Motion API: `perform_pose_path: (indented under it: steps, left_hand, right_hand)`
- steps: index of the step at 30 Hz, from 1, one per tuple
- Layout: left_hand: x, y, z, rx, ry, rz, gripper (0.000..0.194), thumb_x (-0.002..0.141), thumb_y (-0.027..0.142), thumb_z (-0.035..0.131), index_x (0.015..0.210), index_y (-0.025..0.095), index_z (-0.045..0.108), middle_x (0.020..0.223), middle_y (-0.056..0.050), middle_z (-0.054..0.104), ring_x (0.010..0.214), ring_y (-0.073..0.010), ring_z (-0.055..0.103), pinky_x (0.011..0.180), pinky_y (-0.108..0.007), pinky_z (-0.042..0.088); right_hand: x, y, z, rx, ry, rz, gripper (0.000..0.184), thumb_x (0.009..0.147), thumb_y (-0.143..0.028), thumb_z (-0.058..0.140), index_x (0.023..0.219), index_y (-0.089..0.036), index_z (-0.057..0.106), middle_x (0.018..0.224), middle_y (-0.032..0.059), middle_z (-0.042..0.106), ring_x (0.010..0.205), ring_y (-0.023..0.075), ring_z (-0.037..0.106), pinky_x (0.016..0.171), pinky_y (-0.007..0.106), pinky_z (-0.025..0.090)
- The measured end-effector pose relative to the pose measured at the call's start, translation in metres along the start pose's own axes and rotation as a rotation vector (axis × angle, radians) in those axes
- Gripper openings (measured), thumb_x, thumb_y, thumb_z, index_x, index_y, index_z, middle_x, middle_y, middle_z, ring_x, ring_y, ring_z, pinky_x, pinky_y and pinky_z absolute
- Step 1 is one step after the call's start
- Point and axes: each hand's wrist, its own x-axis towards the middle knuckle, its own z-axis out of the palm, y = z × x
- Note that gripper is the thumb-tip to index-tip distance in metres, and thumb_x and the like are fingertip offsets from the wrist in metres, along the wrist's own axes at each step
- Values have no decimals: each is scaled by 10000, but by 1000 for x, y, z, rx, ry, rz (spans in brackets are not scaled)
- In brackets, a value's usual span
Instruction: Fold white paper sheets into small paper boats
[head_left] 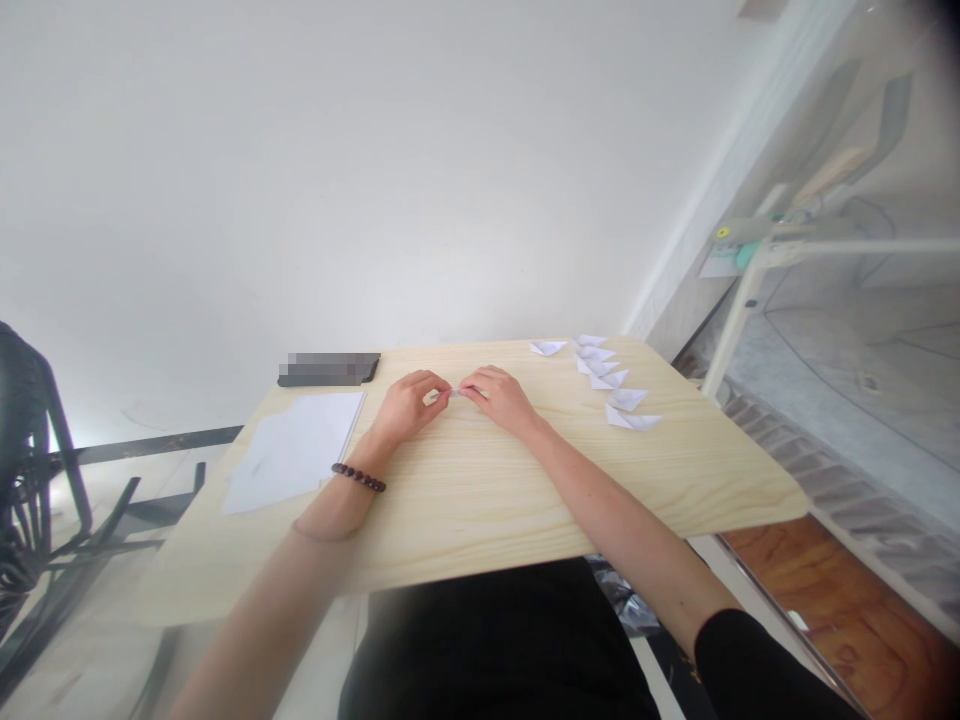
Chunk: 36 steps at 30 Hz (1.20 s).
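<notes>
My left hand [411,405] and my right hand [501,397] meet over the middle of the wooden table [465,500]. Between their fingertips they pinch a small folded piece of white paper [455,393], mostly covered by the fingers. On the right part of the table several folded paper boats stand in a slanting row, the nearest paper boat [634,420] a little apart from my right hand. Another paper boat [547,348] lies farther back. Left of my left hand rests a stack of white paper sheets [300,440].
A dark, flat object [330,375], partly blurred out, lies at the table's back left. The white wall [450,200] rises behind the table. To the left is a black chair [45,450]; to the right, a white frame [739,320] with clear sheeting.
</notes>
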Motion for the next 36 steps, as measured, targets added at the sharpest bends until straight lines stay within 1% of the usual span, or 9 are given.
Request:
perform_pose_path:
  steps: [4,11,16,20,27,33,36]
  left_hand:
    - [1,1,0,8,-7,17,153,794,243,460,805,181,600,816,-48,611,762,-147,550,723,-281,425]
    - [-1,-1,-1,20,1,-47,145,793,259,456,809,188,581,814,-32,601,748,-140,542,634,-244,429]
    - [0,0,-2,39,-4,7,145,797,235,452,807,183,587,819,-42,602,758,-143,545,693,-263,426]
    - [1,2,0,84,-26,66,141,794,234,466,821,185,595,798,-45,602,751,-147,550,718,-274,419]
    - [1,2,0,106,0,29,127,784,239,478,786,176,589,788,-37,599,738,-139,544,713,-265,411]
    - [1,0,2,141,-15,94,132,784,224,475,804,170,593,777,-40,600,740,-143,539,720,-271,405]
    - [1,1,3,148,-14,91,128,780,225,479,804,170,593,776,-41,601,744,-146,541,724,-274,406]
  right_hand:
    - [0,-1,0,0,0,-1,169,813,-300,482,829,-198,616,813,39,619,809,144,513,777,283,365]
    - [1,-1,-3,26,30,-1,164,821,-283,471,828,-197,610,820,27,628,803,143,512,773,273,373]
    - [0,-2,-2,31,20,14,165,815,-298,478,843,-203,611,834,29,630,813,145,513,786,285,367]
    - [0,-3,0,9,-1,-23,186,816,-322,473,856,-206,613,845,31,630,831,150,512,807,294,360]
    - [1,-3,-1,23,26,-35,192,832,-306,448,851,-196,605,843,35,626,833,144,510,800,284,365]
    - [0,-4,-1,13,8,-52,182,823,-310,464,855,-194,600,842,29,627,826,145,509,802,283,365]
    - [0,-3,0,7,-3,-67,205,838,-312,434,858,-191,598,845,30,626,822,141,507,802,277,366]
